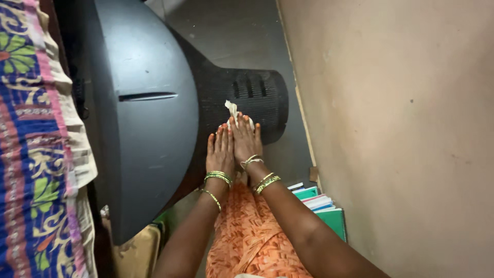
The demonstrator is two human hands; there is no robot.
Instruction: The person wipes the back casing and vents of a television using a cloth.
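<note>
Looking down on a bulky grey television (149,103), old tube type, smooth matte plastic shell up front, narrowing to a darker, finely ribbed rear housing with vent slots. Long axis running left to right in view, screen end at the left, tapered back pointing toward the plain beige wall (401,128). Left hand (220,152) flat on the ribbed slope, palm down, fingers straight and held close together, tips aimed up the frame. Right hand (246,140) just beside it, touching edge to edge, fingers extended and pressing down on a crumpled pale cloth (232,109), soft and wrinkled, one corner poking out past the fingertips near the vents. Gold and green bangles on both wrists. Orange patterned fabric below the forearms. Patterned blue, pink and green textile (31,154) draped at far left. Stack of green-covered books (319,201) on the floor by the wall
</note>
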